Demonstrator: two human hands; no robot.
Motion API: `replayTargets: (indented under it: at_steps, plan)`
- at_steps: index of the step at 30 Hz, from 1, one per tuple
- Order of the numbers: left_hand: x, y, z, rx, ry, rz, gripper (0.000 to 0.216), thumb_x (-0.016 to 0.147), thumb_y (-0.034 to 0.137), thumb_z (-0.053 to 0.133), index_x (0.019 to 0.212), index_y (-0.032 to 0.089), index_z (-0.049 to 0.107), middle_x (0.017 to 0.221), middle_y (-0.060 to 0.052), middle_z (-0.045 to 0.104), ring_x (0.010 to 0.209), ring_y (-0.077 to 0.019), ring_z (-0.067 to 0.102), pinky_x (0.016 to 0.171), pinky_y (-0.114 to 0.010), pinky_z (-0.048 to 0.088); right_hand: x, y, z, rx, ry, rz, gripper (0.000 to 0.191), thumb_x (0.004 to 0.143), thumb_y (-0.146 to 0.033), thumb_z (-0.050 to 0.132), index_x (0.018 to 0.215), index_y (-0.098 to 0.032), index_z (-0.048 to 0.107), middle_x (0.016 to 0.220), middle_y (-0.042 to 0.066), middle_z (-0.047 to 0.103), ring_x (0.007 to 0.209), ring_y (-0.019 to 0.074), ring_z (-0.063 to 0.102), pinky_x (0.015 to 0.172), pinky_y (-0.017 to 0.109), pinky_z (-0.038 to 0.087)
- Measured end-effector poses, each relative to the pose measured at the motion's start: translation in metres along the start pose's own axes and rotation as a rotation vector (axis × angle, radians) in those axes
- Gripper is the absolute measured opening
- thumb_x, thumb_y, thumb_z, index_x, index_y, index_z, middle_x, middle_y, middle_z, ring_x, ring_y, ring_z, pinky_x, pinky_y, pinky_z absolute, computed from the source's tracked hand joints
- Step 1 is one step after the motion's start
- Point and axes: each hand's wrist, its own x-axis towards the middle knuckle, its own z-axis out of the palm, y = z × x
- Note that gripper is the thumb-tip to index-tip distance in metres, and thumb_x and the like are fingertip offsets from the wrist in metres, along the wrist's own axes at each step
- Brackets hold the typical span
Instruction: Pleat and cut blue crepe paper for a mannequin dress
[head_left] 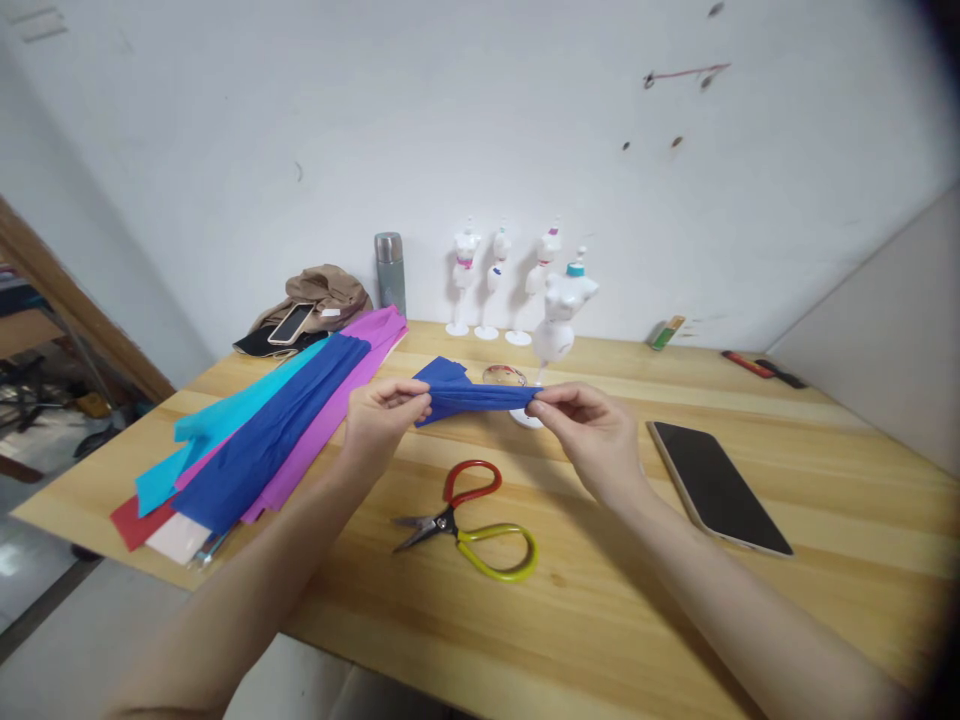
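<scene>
A narrow blue strip [484, 397], folded lengthwise and paper- or cloth-like, is stretched level above the table. My left hand [386, 412] pinches its left end and my right hand [589, 430] pinches the right end. Behind the strip lies another blue piece [442, 372] on the wood. A small white mannequin [562, 310] with a teal band at its neck stands just beyond my right hand, its base partly hidden by the strip. Below the strip, scissors [450, 522] with one red and one yellow handle lie with their blades apart.
Coloured sheets [270, 430] spread across the table's left side. Three more small mannequins [495, 280] and a grey flask [390, 270] stand by the wall. At the right lies a large dark-screened phone [720, 485]. A round clear dish [504, 375] sits behind the strip.
</scene>
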Motion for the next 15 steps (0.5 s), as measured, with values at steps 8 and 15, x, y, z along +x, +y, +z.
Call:
replayTargets:
  at_steps: [8,15]
  plan:
    - [-0.0002,-0.0041,-0.0051,0.190,-0.056,0.180,0.021,0.068,0.017,0.071,0.089,0.018,0.077,0.072,-0.002,0.074,0.058,-0.0129,0.065,0.056,-0.024,0.054,-0.0010,0.0064,-0.0022,-0.043,-0.028,-0.138,0.012,0.072,-0.027,0.073,0.083,-0.026,0.073,0.078,0.001,0.072,0.066,0.0168,0.064,0.065,0.032,0.054]
    - [-0.0015,-0.0041,-0.0077,0.434,-0.043,0.444,0.017,0.076,0.014,0.067,0.087,0.023,0.077,0.090,-0.002,0.076,0.083,-0.0165,0.070,0.080,-0.029,0.057,-0.0016,0.0087,-0.0046,-0.180,-0.030,-0.296,0.017,0.078,-0.026,0.069,0.093,-0.029,0.074,0.090,0.002,0.072,0.074,0.0187,0.065,0.071,0.035,0.054]
